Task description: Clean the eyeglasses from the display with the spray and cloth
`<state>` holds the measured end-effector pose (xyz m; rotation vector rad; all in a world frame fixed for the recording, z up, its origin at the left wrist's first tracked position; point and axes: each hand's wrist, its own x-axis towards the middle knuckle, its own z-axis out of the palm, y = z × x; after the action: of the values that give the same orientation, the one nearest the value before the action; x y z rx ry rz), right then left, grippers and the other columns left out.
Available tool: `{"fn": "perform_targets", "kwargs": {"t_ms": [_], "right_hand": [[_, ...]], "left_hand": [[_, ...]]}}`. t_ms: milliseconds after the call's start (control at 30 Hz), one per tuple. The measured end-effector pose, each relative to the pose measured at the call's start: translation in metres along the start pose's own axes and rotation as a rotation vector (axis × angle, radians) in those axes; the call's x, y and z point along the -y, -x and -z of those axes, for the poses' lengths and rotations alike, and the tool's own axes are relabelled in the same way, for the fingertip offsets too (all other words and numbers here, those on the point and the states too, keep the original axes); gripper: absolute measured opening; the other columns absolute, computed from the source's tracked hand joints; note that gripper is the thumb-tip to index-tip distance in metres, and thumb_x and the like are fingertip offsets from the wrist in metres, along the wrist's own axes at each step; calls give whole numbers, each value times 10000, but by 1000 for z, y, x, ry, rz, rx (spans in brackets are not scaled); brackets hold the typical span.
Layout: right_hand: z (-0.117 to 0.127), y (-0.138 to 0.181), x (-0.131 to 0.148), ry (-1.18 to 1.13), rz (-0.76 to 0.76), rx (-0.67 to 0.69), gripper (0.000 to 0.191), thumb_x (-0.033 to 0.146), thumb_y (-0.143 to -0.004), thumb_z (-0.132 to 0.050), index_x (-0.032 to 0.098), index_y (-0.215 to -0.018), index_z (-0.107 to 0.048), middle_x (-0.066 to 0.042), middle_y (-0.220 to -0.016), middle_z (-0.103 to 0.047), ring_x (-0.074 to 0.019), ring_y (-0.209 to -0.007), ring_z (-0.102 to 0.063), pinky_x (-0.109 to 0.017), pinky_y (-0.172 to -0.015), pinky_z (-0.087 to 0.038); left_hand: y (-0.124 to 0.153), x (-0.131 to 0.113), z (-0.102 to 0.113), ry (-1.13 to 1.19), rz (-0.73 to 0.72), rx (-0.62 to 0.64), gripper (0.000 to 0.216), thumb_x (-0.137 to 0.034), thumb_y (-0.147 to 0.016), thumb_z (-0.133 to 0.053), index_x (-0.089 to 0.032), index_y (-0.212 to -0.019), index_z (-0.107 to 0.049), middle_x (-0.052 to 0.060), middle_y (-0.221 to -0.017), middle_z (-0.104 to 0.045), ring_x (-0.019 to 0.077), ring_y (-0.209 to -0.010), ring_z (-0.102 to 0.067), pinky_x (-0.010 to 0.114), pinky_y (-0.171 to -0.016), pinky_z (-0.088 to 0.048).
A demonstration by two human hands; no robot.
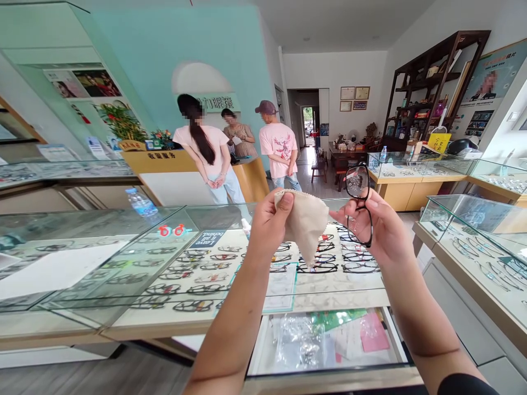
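My left hand (275, 214) pinches a cream cleaning cloth (307, 222) between thumb and fingers, and its pointed end hangs down. To the right of the cloth, my right hand (385, 222) grips a pair of black-framed eyeglasses (359, 184). The glasses stand on end, one lens above the other, with the fingers around the middle of the frame. Cloth and glasses are apart. Both hands are raised above a glass display case (214, 216) holding rows of eyeglass frames (317, 268).
Below the case, a drawer (257, 351) stands pulled out with plastic bags and papers inside. A water bottle (141, 203) and white sheet (61, 266) are to the left. Another display case (486, 214) flanks my right. Three people stand by the counter (164, 164) ahead.
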<state>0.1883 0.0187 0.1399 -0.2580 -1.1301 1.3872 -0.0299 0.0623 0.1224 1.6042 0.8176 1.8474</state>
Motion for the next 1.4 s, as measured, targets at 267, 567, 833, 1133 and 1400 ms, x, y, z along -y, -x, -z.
{"fn": "perform_targets", "kwargs": {"t_ms": [267,567,833,1133,1400], "right_hand": [[-1,0,-4,15,-37,-2,332,402,-799,-916,259,-787,-617,11,-801,-787,-185,-836,-775,-326,-854,-643],[-6,4,0,83,12,-10,340,433,-822,-889,275,-802,-589,4,-805,-781,-227,-893,-778,-392,-907,-646],[-5,4,-2,110,22,-34,315,418,-840,-882,261,-804,-611,-3,-833,-802,-205,-921,-780,-358,-949,-624],[-10,6,-6,89,22,6,301,387,-865,-889,262,-809,-622,23,-832,-822,-166,-848,-777,-301,-872,-604],[-9,5,-12,143,31,-24,289,400,-873,-863,263,-836,-611,9,-838,-806,-181,-838,-747,-324,-851,-583]], "left_hand": [[0,-2,0,-17,-5,26,681,-811,-833,-790,-201,-674,-534,-23,-692,-406,127,-651,-372,258,-581,-334],[1,-10,-3,-56,-22,59,692,-835,-838,-764,-202,-675,-537,-30,-674,-390,120,-623,-347,260,-568,-298],[3,-14,-3,-64,-36,86,673,-816,-865,-752,-201,-679,-552,-32,-660,-395,116,-616,-350,261,-561,-295],[9,-20,-6,-92,-49,84,627,-792,-891,-742,-206,-705,-615,-28,-641,-460,124,-605,-387,267,-552,-323],[16,-27,-8,-199,-82,42,593,-787,-913,-717,-215,-761,-688,-20,-642,-539,139,-604,-425,276,-553,-345]]}}
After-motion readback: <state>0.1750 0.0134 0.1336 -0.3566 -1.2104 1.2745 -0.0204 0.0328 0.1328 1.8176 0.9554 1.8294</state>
